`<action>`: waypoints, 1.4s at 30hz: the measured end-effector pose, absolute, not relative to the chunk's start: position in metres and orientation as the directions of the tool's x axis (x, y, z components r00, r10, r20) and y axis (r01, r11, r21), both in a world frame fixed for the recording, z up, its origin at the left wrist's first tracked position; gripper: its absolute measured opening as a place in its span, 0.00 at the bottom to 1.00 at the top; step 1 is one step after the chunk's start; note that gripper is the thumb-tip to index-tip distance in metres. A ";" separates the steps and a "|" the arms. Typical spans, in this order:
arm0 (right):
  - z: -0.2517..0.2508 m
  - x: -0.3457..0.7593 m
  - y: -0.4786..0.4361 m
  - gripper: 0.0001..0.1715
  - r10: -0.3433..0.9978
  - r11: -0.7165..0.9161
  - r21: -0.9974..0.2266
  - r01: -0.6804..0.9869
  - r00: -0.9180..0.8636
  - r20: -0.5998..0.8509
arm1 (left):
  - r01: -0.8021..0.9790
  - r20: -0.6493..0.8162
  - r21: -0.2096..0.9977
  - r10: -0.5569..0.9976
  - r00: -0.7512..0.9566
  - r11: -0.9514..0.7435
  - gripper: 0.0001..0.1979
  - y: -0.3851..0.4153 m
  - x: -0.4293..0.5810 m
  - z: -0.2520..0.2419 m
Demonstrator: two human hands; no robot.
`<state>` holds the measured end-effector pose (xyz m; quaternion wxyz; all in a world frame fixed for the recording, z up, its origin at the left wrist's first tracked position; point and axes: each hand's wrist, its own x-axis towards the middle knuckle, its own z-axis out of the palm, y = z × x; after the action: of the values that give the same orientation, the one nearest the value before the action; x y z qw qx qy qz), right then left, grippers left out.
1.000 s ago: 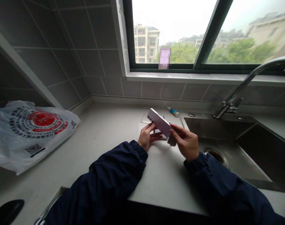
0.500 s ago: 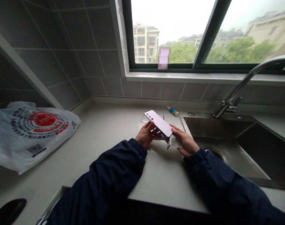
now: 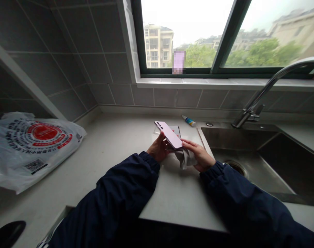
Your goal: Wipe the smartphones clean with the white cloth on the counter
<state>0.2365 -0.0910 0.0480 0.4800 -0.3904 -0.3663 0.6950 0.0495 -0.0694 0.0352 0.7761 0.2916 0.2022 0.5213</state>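
Observation:
A pale pink phone [image 3: 169, 135] is held tilted over the counter, its back with camera lenses facing up. My left hand [image 3: 158, 148] grips its left side, thumb on the edge near the lenses. My right hand [image 3: 199, 155] is closed on a grey cloth [image 3: 185, 158], with its fingertips at the phone's lower right end. The cloth hangs below that end and partly under the phone. Behind the phone, a clear flat item [image 3: 159, 130] and a dark-edged flat item [image 3: 178, 130] lie on the counter, both partly hidden.
A small white and blue tube [image 3: 188, 120] lies near the back wall. The steel sink [image 3: 250, 141] and faucet [image 3: 247, 115] are at the right. A printed plastic bag [image 3: 38, 144] rests on the counter [image 3: 115, 137] at left.
The phone and both hands have shifted slightly left in the view. The cloth has changed its folds and now hangs further below the phone. The camera view has moved a little.

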 end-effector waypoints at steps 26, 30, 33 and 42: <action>0.061 0.229 -0.126 0.31 0.577 0.812 -0.546 0.205 -0.418 0.702 | -0.759 -0.101 0.474 0.884 0.457 0.447 0.29 -0.087 0.073 0.044; 0.054 0.232 -0.117 0.20 0.582 0.813 -0.517 0.267 -0.359 0.730 | -0.755 -0.095 0.465 0.874 0.476 0.462 0.33 -0.085 0.073 0.046; 0.050 0.232 -0.115 0.23 0.560 0.828 -0.493 0.268 -0.462 0.688 | -0.747 -0.097 0.473 0.870 0.483 0.467 0.32 -0.084 0.072 0.042; 0.040 0.237 -0.107 0.42 0.696 0.718 -0.490 0.494 -0.501 0.514 | -0.651 -0.039 0.598 0.828 0.560 0.468 0.27 -0.084 0.074 0.027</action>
<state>0.2372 -0.1070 0.0405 0.3581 -0.3482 -0.8548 0.1408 0.0741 -0.0836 0.0269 0.8408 0.2697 0.1640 0.4397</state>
